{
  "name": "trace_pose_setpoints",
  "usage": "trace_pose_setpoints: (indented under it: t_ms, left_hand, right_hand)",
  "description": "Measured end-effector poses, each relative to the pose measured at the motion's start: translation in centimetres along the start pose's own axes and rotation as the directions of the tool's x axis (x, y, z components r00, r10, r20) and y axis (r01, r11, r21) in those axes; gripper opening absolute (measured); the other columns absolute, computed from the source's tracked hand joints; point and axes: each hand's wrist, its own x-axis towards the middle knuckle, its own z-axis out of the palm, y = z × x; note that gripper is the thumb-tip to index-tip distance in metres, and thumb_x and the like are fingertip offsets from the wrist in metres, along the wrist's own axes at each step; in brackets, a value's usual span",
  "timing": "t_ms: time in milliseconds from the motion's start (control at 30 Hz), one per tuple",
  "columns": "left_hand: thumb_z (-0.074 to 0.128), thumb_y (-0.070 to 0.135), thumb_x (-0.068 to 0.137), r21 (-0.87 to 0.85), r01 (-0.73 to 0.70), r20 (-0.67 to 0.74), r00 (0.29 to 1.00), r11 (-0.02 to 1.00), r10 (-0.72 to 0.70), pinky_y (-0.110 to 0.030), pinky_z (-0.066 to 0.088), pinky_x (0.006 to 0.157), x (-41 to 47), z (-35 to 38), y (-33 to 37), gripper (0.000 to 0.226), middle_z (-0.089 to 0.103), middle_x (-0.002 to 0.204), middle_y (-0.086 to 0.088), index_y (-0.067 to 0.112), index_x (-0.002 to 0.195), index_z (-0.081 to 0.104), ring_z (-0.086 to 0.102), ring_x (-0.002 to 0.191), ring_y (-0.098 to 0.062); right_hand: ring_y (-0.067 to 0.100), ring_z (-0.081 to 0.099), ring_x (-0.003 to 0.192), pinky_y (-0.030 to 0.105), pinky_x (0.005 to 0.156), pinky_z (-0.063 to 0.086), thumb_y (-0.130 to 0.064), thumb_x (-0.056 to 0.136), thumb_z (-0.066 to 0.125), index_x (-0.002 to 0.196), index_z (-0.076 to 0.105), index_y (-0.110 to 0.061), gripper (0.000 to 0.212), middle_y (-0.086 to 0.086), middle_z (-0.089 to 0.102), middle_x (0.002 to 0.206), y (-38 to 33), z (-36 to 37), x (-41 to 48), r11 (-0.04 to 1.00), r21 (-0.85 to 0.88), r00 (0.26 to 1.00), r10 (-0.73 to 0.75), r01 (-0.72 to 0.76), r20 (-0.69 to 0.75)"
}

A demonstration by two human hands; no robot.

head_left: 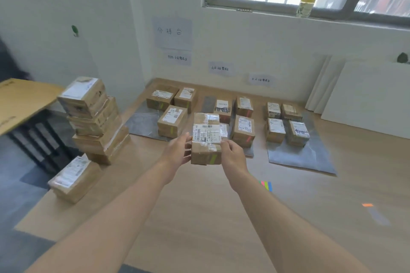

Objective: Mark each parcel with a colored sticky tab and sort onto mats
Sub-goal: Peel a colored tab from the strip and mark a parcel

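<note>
I hold a small cardboard parcel (206, 139) in the air with both hands, my left hand (178, 150) on its left side and my right hand (233, 154) on its right. A green tab sticks to its front face. Beyond it lie three grey mats: the left mat (142, 123) with three parcels, the middle mat (208, 104) with several parcels, the right mat (310, 155) with several parcels. A strip of colored sticky tabs (266, 185) lies on the table under my right forearm.
A leaning stack of parcels (95, 117) stands at the table's left, with one more parcel (74, 178) in front of it. A loose orange tab (367, 205) lies at the right. White boards (366, 97) lean on the wall. Paper labels hang above the mats.
</note>
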Motion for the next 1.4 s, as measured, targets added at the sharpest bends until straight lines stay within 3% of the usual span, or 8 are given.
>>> trace_pose_setpoints:
  t_ms: [333,433,600,767,1000,1167,1267,1400]
  left_hand:
    - [0.038,0.03,0.106,-0.056,0.053,-0.047,0.997,0.997,-0.055,-0.025,0.054,0.082,14.0,-8.9,0.5,0.032,0.076,0.104,0.001,0.02,0.107,0.068,0.069,0.097,-0.011]
    - [0.04,0.036,0.103,-0.021,0.04,-0.007,0.999,0.999,-0.04,-0.033,0.053,0.096,20.5,-11.2,1.6,0.036,0.075,0.111,0.004,0.022,0.12,0.069,0.068,0.105,-0.012]
    - [0.034,0.042,0.103,-0.006,0.011,-0.017,1.0,1.0,-0.011,-0.03,0.052,0.094,29.9,-13.0,3.5,0.04,0.071,0.116,0.006,0.028,0.119,0.068,0.064,0.108,-0.011]
    - [0.033,0.04,0.104,-0.124,0.089,-0.064,0.993,0.988,-0.097,-0.029,0.05,0.093,37.6,-13.3,3.5,0.043,0.077,0.09,0.013,0.029,0.094,0.073,0.066,0.104,-0.012]
    - [0.034,0.04,0.104,-0.233,0.107,-0.095,0.987,0.967,-0.132,-0.032,0.051,0.088,46.6,-11.6,2.8,0.041,0.078,0.091,0.007,0.02,0.104,0.07,0.068,0.104,-0.016]
    - [0.036,0.04,0.103,-0.225,0.079,-0.101,0.989,0.971,-0.104,-0.039,0.046,0.101,52.6,-10.1,1.8,0.045,0.078,0.088,0.009,0.026,0.085,0.075,0.067,0.104,-0.016]
    - [0.034,0.039,0.103,-0.247,0.084,-0.104,0.988,0.965,-0.113,-0.033,0.047,0.094,55.9,-9.2,1.3,0.041,0.077,0.091,0.008,0.023,0.097,0.071,0.066,0.104,-0.013]
    - [0.033,0.038,0.103,-0.301,0.066,-0.097,0.99,0.951,-0.1,-0.035,0.045,0.106,59.2,-8.9,0.8,0.042,0.071,0.115,-0.001,0.015,0.114,0.066,0.062,0.115,-0.015]
  right_hand:
    - [0.007,0.062,0.097,0.026,0.079,0.049,-0.028,0.102,0.047,0.11,0.069,-0.025,0.023,-0.01,0.07,0.105,-1.6,13.6,10.0,0.996,0.049,0.997,0.071,-0.073,0.042]
    - [0.003,0.061,0.096,0.025,0.082,0.05,-0.027,0.102,0.048,0.109,0.068,-0.029,0.021,-0.013,0.07,0.104,-3.1,18.0,14.4,0.992,0.084,0.995,0.091,-0.089,-0.028]
    - [0.0,0.062,0.096,0.019,0.075,0.047,-0.028,0.102,0.047,0.11,0.07,-0.028,0.024,-0.013,0.071,0.103,-4.8,23.8,21.7,0.984,0.129,0.984,0.138,-0.123,-0.116]
    - [-0.014,0.058,0.075,0.006,0.058,0.04,-0.022,0.104,0.047,0.1,0.065,-0.033,0.021,-0.025,0.063,0.091,-4.6,26.7,28.5,0.983,0.12,0.98,0.152,-0.137,-0.129]
    - [-0.02,0.056,0.063,0.002,0.054,0.041,-0.017,0.102,0.046,0.081,0.063,-0.038,0.035,-0.029,0.068,0.074,-3.3,28.1,37.3,0.983,0.093,0.985,0.162,-0.156,-0.06]
    - [-0.019,0.058,0.068,0.006,0.064,0.044,-0.02,0.102,0.046,0.08,0.066,-0.041,0.036,-0.033,0.068,0.076,-1.5,28.7,43.1,0.981,0.102,0.985,0.168,-0.165,-0.027]
    - [-0.018,0.057,0.066,0.006,0.066,0.045,-0.016,0.101,0.047,0.083,0.066,-0.038,0.034,-0.035,0.067,0.071,0.0,28.8,46.5,0.975,0.144,0.985,0.172,-0.172,0.009]
    - [0.0,0.065,0.103,0.029,0.102,0.051,-0.018,0.098,0.051,0.098,0.073,-0.033,0.027,-0.022,0.075,0.098,1.0,29.5,49.6,0.958,0.225,0.983,0.18,-0.179,0.017]
